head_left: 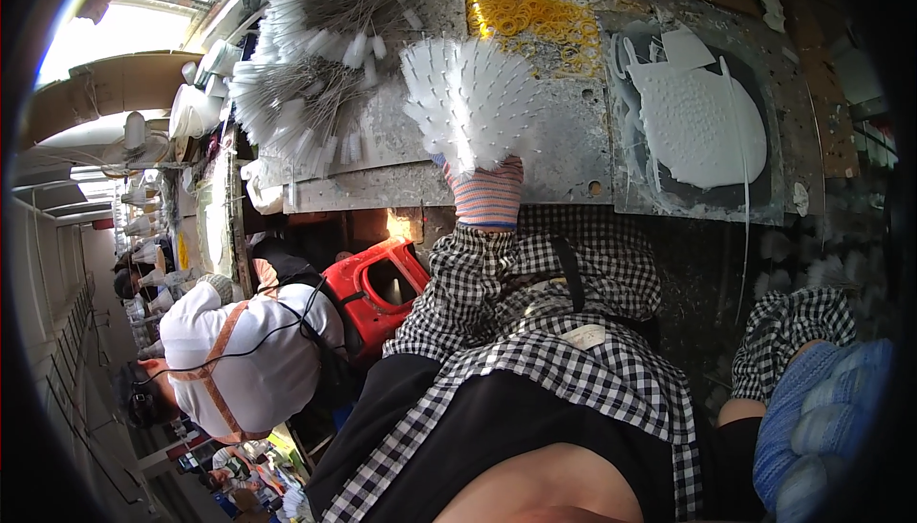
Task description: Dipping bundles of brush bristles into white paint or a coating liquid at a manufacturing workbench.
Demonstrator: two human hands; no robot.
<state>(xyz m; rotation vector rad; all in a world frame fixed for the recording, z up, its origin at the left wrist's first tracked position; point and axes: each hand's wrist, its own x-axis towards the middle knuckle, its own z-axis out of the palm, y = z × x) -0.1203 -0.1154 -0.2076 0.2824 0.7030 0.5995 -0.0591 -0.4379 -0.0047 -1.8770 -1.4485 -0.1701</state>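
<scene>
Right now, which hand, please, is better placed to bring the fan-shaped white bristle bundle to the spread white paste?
Likely the striped-gloved left hand: it grips the bundle at the grey table, while the blue-gloved right hand is close to the camera.

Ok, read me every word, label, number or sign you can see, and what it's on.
No text can be read.
White bristle bundle in the left hand: no lettering visible.
Pale patch on the checked apron: no legible marks.
Distant items at left: too small and blurred to tell.
</scene>
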